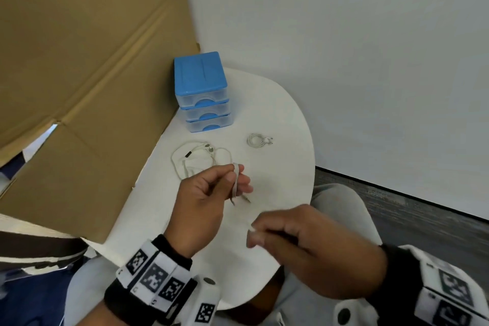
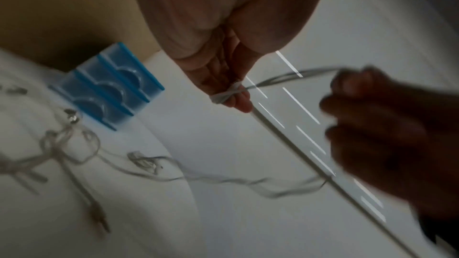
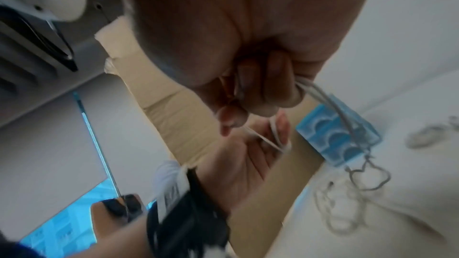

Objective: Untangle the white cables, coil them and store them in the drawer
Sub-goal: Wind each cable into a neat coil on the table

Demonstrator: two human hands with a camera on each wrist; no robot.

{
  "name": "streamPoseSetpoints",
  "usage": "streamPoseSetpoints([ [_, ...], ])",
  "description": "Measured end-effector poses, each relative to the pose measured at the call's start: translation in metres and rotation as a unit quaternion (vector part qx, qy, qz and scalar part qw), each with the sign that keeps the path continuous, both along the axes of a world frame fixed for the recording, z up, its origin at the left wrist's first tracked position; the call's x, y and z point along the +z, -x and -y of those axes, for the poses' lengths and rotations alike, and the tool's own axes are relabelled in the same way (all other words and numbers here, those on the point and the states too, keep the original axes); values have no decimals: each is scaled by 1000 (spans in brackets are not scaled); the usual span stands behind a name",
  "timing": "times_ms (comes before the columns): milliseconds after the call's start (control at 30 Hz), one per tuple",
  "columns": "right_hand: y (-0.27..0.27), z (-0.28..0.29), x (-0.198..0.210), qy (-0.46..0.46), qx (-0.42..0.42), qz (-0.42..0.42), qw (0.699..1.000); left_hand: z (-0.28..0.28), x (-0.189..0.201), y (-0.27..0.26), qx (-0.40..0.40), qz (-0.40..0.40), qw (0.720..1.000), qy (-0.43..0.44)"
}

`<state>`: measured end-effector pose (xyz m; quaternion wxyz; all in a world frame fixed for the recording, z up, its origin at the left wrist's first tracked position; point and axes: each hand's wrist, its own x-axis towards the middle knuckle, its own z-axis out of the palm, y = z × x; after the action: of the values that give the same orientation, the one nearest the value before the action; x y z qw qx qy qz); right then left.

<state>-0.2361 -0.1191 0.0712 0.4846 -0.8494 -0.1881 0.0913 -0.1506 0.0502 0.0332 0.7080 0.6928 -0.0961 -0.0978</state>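
My left hand is raised over the round white table, with a white earphone cable wound in loops round its fingers. My right hand is nearer to me, its fingers curled and pinching the same cable. A strand runs between the two hands. The rest of this cable lies in a loose tangle on the table, earbuds near the drawers. A second white cable lies coiled to the right. The blue three-drawer unit has all drawers closed.
A large sheet of brown cardboard stands along the table's left side, right beside the drawer unit. A white wall is behind and to the right. The table's front edge is near my knees. Dark carpet lies at the right.
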Motion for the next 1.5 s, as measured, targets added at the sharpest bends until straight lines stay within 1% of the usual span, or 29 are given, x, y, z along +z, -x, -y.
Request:
streamPoseSetpoints([
  [67, -3, 5, 14, -41, -50, 49, 997, 1, -1, 6, -47, 26, 998, -41],
  [133, -12, 15, 19, -76, -112, 99, 986, 3, 0, 13, -114, 24, 992, -41],
  [167, -18, 22, 16, -89, -151, 109, 979, 3, 3, 16, -143, 9, 989, -22],
  [233, -30, 36, 2, -109, -223, 94, 964, 6, 10, 21, -175, -39, 983, 33],
  [300, -36, 43, -19, -115, -252, 64, 959, 9, 20, 23, -171, -77, 978, 94],
  [367, -33, 38, -40, -103, -226, 36, 968, 10, 27, 22, -129, -88, 978, 140],
  [433, -22, 24, -53, -46, -149, -5, 988, 9, 28, 16, -71, -93, 980, 164],
  [467, -16, 16, -53, -18, -102, -28, 994, 8, 27, 12, -50, -97, 980, 168],
  [533, -5, 1, -42, -5, -18, -69, 997, 4, 23, 6, -19, -92, 985, 146],
  [600, 2, -7, -22, -7, 28, -71, 997, 3, 17, 5, -3, -58, 995, 85],
  [667, 6, -8, -1, -8, 29, -32, 999, 3, 13, 7, -5, -26, 999, 21],
  [700, 7, -7, 8, -8, 18, -4, 1000, 4, 12, 9, -19, -15, 1000, -5],
  [767, 6, -2, 23, -17, -12, 50, 999, 5, 14, 16, -65, 7, 997, -50],
  [833, 0, 8, 30, -39, -58, 90, 993, 7, 19, 24, -116, 30, 990, -67],
  [867, -5, 14, 30, -52, -91, 107, 989, 8, 21, 27, -133, 30, 989, -56],
  [933, -17, 27, 23, -67, -163, 126, 976, 9, 27, 30, -145, 7, 989, -4],
  [967, -22, 31, 16, -69, -188, 122, 972, 9, 30, 30, -145, -8, 989, 27],
  [1033, -27, 34, -3, -74, -205, 97, 971, 9, 36, 29, -138, -40, 986, 81],
  [1100, -29, 30, -21, -68, -190, 51, 978, 10, 40, 27, -111, -64, 983, 134],
  [1167, -24, 24, -36, -49, -152, -14, 987, 9, 41, 21, -73, -78, 979, 176],
  [1233, -17, 16, -44, -27, -95, -63, 993, 6, 39, 12, -41, -75, 978, 189],
  [1300, -9, 6, -43, -2, -42, -82, 996, 1, 35, 2, -19, -73, 979, 191],
  [1400, -3, -4, -28, -17, 6, -85, 996, -1, 29, -4, -5, -65, 985, 161],
  [1500, -1, -6, -9, -53, 5, -60, 997, 1, 22, 0, -11, -27, 997, 70],
])
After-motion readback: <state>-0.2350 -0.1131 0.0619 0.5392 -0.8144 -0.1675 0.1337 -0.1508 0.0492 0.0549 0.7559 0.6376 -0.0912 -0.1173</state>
